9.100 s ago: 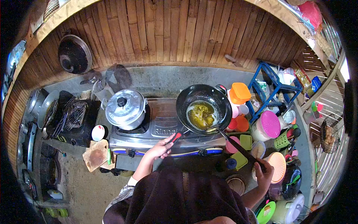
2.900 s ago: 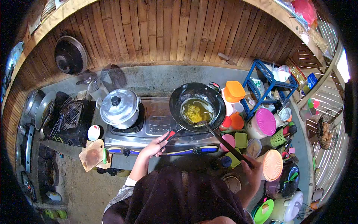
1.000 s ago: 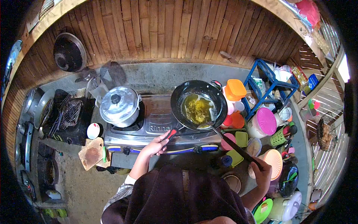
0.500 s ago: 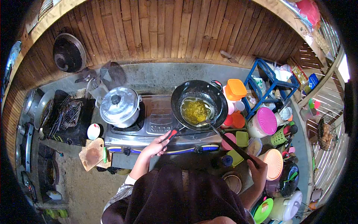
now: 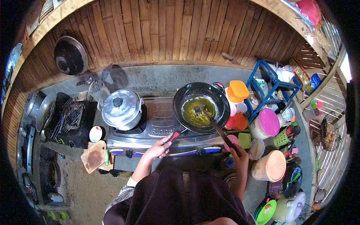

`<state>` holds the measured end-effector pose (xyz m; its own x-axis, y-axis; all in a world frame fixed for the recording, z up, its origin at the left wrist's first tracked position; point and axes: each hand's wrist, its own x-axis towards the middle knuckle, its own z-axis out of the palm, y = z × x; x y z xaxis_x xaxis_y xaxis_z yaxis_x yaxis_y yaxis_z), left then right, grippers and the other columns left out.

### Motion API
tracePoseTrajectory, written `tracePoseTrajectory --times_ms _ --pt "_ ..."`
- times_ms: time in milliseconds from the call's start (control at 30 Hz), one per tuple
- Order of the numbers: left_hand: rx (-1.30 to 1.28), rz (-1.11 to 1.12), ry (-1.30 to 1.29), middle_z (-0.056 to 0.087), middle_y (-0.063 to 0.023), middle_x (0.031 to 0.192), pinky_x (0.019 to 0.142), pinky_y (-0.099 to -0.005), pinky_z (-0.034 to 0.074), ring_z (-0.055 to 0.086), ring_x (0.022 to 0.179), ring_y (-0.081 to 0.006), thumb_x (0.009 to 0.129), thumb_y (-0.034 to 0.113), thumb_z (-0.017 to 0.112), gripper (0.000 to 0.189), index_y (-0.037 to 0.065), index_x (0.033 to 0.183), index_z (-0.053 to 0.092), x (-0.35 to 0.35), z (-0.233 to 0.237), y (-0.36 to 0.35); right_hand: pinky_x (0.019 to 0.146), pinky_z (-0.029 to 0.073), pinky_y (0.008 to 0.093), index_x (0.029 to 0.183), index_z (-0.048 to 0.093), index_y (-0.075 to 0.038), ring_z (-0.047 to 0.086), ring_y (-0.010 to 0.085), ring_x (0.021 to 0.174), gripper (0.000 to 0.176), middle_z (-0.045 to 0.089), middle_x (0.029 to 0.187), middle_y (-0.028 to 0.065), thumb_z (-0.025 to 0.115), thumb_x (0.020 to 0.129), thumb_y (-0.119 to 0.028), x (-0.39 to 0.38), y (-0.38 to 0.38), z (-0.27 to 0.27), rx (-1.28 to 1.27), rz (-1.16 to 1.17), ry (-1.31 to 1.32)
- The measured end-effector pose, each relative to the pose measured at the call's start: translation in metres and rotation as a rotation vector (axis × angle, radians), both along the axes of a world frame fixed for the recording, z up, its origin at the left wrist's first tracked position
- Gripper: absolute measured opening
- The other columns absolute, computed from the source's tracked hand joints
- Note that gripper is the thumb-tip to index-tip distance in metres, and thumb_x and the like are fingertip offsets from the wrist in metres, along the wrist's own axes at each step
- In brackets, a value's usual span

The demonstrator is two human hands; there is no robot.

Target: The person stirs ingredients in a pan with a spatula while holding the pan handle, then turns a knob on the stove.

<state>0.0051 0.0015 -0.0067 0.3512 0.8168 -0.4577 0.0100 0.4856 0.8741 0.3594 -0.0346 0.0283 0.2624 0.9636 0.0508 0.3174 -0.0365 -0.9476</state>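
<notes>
A black wok (image 5: pixel 183 94) sits over the right burner of the stove (image 5: pixel 159 129). Yellowish liquid (image 5: pixel 210 105), like oil, pools in it with shredded pale-yellow bits around the middle. My left hand (image 5: pixel 157 149) is wrapped round the wok's red-and-black handle (image 5: pixel 173 137). In my right hand (image 5: pixel 240 156) is a long dark-handled spatula (image 5: pixel 217 129), slanting over the near-right rim. Its flat metal head lies in the liquid near the wok's middle, among the bits.
A lidded aluminium pot (image 5: pixel 120 108) occupies the left burner. Left of the stove lie a cutting board (image 5: pixel 93 156) with a green-handled knife (image 5: pixel 107 157) and a small bowl (image 5: pixel 96 134). Lidded plastic containers (image 5: pixel 275 167) and a blue rack (image 5: pixel 268 80) crowd the right side.
My right hand has moved left and up, carrying the spatula's head from the near edge into the wok's middle. The yellow mass looks more spread. My left hand keeps its hold.
</notes>
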Motion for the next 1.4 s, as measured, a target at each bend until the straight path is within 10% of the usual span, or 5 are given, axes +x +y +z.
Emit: tracePoseTrajectory --times_ms 167,467,1400 --pt "-0.022 -0.004 0.01 0.04 0.0033 0.06 0.036 -0.0176 0.026 0.033 0.043 -0.0044 0.095 0.023 0.042 0.049 0.035 0.14 0.025 0.0 0.003 0.0 0.08 0.047 0.0317 0.105 0.06 0.003 0.062 0.0223 0.087 0.034 0.065 0.094 0.0125 0.066 0.08 -0.019 -0.013 0.023 -0.036 -0.045 0.077 -0.069" --pt "-0.01 0.011 0.061 0.039 0.0038 0.059 0.037 -0.0184 0.026 0.033 0.043 -0.0041 0.095 0.022 0.043 0.05 0.032 0.14 0.025 0.001 0.009 0.0 0.075 0.046 0.0257 0.112 0.057 0.002 0.058 0.0125 0.083 0.036 0.063 0.092 0.0072 0.064 0.081 -0.013 -0.012 0.021 -0.036 0.158 0.01 -0.258" --pt "-0.018 0.013 0.03 0.04 0.0033 0.062 0.037 -0.0179 0.026 0.034 0.043 -0.0042 0.094 0.022 0.045 0.051 0.032 0.14 0.025 0.0 0.005 0.001 0.076 0.048 0.0291 0.1 0.061 0.005 0.06 0.0161 0.082 0.027 0.065 0.09 0.0121 0.067 0.075 -0.002 0.061 -0.074 0.086 -0.051 -0.103 -0.24"
